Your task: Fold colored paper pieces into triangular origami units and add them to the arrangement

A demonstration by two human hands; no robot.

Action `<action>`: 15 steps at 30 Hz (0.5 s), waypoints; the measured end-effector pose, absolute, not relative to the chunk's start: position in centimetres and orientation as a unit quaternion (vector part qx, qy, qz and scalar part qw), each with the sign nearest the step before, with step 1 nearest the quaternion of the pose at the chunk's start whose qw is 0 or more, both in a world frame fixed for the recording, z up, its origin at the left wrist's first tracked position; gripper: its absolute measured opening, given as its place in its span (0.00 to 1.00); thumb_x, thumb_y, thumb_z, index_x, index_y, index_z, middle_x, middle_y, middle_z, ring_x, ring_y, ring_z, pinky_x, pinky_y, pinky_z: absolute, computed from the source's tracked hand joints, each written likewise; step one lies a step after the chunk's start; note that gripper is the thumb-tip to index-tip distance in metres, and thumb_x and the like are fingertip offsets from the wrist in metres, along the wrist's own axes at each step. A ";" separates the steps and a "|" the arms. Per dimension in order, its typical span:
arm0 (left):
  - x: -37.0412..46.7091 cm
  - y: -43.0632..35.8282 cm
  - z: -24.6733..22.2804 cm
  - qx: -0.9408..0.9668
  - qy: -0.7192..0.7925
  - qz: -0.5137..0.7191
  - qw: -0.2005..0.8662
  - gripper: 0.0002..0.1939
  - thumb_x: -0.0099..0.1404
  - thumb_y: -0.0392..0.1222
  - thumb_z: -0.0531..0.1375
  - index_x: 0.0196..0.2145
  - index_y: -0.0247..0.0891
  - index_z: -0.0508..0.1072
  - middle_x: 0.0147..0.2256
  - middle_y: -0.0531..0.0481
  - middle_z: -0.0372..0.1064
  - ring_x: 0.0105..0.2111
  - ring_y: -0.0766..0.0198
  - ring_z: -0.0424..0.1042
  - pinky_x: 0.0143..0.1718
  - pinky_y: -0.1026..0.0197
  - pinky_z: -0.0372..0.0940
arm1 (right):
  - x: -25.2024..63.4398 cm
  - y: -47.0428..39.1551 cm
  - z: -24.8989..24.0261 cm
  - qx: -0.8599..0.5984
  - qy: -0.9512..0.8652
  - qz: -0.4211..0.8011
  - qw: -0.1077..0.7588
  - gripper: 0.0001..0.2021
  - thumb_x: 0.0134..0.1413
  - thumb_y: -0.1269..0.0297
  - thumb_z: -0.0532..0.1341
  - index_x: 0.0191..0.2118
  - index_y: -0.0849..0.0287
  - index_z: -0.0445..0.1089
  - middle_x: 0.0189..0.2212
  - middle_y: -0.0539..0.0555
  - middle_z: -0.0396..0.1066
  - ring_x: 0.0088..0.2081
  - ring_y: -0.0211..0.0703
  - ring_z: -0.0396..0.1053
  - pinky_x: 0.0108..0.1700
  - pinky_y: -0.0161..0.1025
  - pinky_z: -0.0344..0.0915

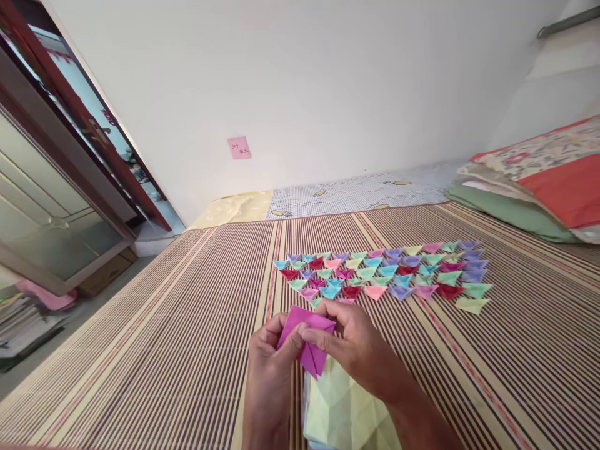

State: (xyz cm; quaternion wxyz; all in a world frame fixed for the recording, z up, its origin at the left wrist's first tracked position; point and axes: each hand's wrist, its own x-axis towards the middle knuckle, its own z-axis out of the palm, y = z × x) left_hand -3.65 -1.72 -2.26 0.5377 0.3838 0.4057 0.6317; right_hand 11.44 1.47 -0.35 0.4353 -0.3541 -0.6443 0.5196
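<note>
Both hands hold a folded magenta paper with crease lines, raised above the mat. My left hand grips its left edge, thumb pressed on the front. From the other side, my right hand pinches the upper right part, its thumb meeting the left thumb near the middle. Below the hands lies a stack of pale yellow-green paper with creases, partly covered by the right wrist. Just beyond the hands stand rows of small folded paper pieces in many colours.
A striped bamboo-like mat covers the bed. Folded bedding lies at the far right. A pink note is on the white wall. At the left are a door and a glass-panelled cabinet.
</note>
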 end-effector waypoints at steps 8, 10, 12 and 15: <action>-3.4 -1.6 -1.7 0.348 0.376 0.643 0.569 0.10 0.56 0.43 0.75 0.30 0.35 0.81 0.26 0.49 0.76 0.24 0.66 0.72 0.30 0.64 0.69 | 11.0 1.3 -0.6 -0.344 -0.607 0.555 0.454 0.16 0.59 0.57 0.67 0.26 0.58 0.65 0.23 0.45 0.57 0.26 0.36 0.53 0.28 0.36 0.52; -3.2 -1.5 -1.8 0.343 0.377 0.646 0.568 0.10 0.56 0.43 0.75 0.30 0.35 0.81 0.26 0.49 0.76 0.24 0.66 0.72 0.31 0.64 0.69 | 11.2 1.3 -0.6 -0.347 -0.614 0.541 0.459 0.16 0.61 0.57 0.65 0.26 0.58 0.65 0.23 0.45 0.58 0.26 0.36 0.54 0.28 0.36 0.53; -3.0 -1.5 -1.9 0.342 0.382 0.649 0.562 0.10 0.56 0.43 0.74 0.29 0.35 0.80 0.26 0.49 0.76 0.25 0.65 0.73 0.31 0.64 0.69 | 11.6 1.4 -0.6 -0.352 -0.624 0.525 0.460 0.16 0.63 0.57 0.63 0.27 0.58 0.66 0.23 0.45 0.58 0.26 0.36 0.55 0.28 0.36 0.53; -2.6 -1.5 -1.9 0.348 0.390 0.649 0.553 0.11 0.57 0.43 0.74 0.28 0.34 0.79 0.25 0.50 0.75 0.25 0.65 0.72 0.31 0.64 0.69 | 12.6 1.7 -0.5 -0.362 -0.639 0.504 0.455 0.15 0.62 0.57 0.63 0.27 0.58 0.66 0.22 0.45 0.60 0.26 0.36 0.57 0.28 0.36 0.55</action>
